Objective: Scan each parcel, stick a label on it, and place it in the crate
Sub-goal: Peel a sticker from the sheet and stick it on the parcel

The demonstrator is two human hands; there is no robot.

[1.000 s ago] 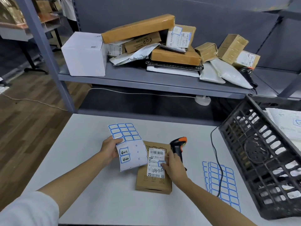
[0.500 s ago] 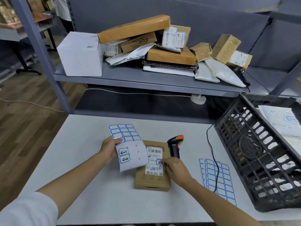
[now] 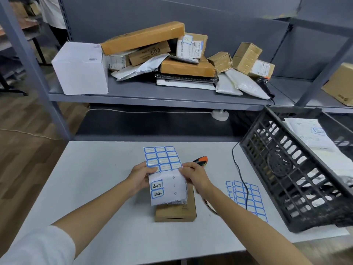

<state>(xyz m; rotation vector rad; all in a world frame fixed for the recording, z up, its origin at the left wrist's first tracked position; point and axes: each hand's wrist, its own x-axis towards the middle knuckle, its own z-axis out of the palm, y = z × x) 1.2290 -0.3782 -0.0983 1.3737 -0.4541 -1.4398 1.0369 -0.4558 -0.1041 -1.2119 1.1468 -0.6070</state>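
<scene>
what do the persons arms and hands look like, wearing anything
Both hands, left and right, are bare: no gloves, rings or watch visible. The left arm has a short white sleeve at the upper arm; the right forearm is bare, no sleeve in view.

Legible markings: few.
Label sheet (image 3: 165, 175): two handwritten blue-bordered labels, characters unclear; recycling symbol on shelf carton (image 3: 150, 53) behind it.

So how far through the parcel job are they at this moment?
Done: a few labelled mailers already lie in the crate. In hand: both the left hand and right hand hold the label sheet over a brown box on the table. Left: that box still needs crating, and a pile of parcels waits on the shelf.
</scene>
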